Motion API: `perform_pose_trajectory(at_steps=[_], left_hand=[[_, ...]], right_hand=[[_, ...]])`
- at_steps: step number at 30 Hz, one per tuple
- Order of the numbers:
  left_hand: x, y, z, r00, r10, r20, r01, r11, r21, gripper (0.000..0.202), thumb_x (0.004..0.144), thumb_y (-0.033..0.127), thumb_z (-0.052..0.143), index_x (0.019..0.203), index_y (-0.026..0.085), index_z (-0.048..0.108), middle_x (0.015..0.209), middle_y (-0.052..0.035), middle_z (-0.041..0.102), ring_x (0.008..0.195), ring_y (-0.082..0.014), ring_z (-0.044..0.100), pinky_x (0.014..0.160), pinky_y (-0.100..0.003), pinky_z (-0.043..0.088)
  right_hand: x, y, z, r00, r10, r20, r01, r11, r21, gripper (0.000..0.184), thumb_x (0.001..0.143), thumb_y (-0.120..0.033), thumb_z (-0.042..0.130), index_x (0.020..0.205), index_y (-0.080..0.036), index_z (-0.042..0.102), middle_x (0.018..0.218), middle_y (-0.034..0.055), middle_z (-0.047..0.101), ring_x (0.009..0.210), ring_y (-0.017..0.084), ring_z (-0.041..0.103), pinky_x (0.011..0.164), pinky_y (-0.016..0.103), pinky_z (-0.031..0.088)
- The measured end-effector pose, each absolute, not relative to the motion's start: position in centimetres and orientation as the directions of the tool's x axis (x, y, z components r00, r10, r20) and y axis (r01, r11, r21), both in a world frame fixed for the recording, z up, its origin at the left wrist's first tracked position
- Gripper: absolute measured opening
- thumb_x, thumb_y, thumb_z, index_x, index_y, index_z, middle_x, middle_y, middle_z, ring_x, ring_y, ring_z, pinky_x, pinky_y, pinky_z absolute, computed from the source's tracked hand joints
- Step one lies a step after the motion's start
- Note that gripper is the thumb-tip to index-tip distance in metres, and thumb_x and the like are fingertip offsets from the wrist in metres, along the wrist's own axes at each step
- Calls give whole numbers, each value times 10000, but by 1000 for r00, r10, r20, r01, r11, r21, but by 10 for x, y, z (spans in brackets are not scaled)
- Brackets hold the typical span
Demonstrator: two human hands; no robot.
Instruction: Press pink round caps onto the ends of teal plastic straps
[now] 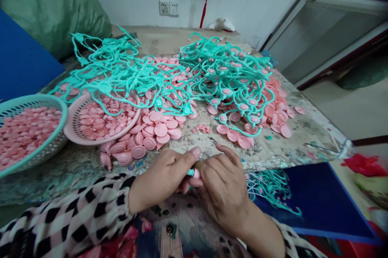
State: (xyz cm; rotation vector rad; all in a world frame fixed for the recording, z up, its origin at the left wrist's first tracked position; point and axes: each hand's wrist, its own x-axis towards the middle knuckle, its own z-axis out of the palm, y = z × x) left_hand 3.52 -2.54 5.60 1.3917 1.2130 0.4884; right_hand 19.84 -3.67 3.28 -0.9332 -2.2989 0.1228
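Note:
My left hand [165, 175] and my right hand [222, 189] meet in front of the table's near edge, fingers curled towards each other. Between them shows a short bit of turquoise plastic tube [190, 172] with a pink tip [197, 174]. My left hand is closed round the turquoise side, its thumb lying on top. My right hand is closed at the pink end; its fingers hide most of the piece. Just beyond the hands lie several small pink plastic parts [201, 129]. Pink discs with stems [138, 151] are heaped beyond my left hand.
Turquoise plastic strands [121, 64] lie piled at back left; more strands with pink inserts [230, 68] stand right. A turquoise basket [62, 114] and a pink basket [91, 141] hold small pink parts. Below the table's right side, a blue box [315, 197] holds turquoise strands.

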Motion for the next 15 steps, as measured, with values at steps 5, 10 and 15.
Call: perform_pose_trajectory(at_steps=[5, 10, 15], left_hand=[[32, -26, 56, 428, 810, -401, 450, 194, 872, 693, 935, 548, 244, 387, 174, 449, 352, 25, 417, 370, -80, 432, 500, -209, 365], [35, -30, 55, 346, 873, -344, 450, 167, 877, 625, 912, 573, 275, 431, 180, 349, 400, 47, 317, 406, -77, 327, 437, -233, 255], [37, -32, 53, 359, 902, -239, 447, 59, 893, 534, 928, 492, 315, 498, 175, 332, 494, 54, 267, 481, -79, 266, 470, -243, 220]], right_hand=[[199, -39, 29, -554, 649, 521, 577, 751, -322, 132, 910, -164, 422, 831, -174, 527, 669, 11, 559, 657, 162, 472, 933, 442, 352], [203, -37, 30, -580, 649, 492, 553, 757, -347, 207, 949, -234, 388, 799, -178, 519, 671, 7, 530, 657, 160, 459, 928, 431, 370], [208, -35, 34, -604, 638, 478, 547, 768, -334, 188, 943, -228, 400, 823, -176, 535, 698, 10, 546, 669, 156, 464, 931, 434, 375]])
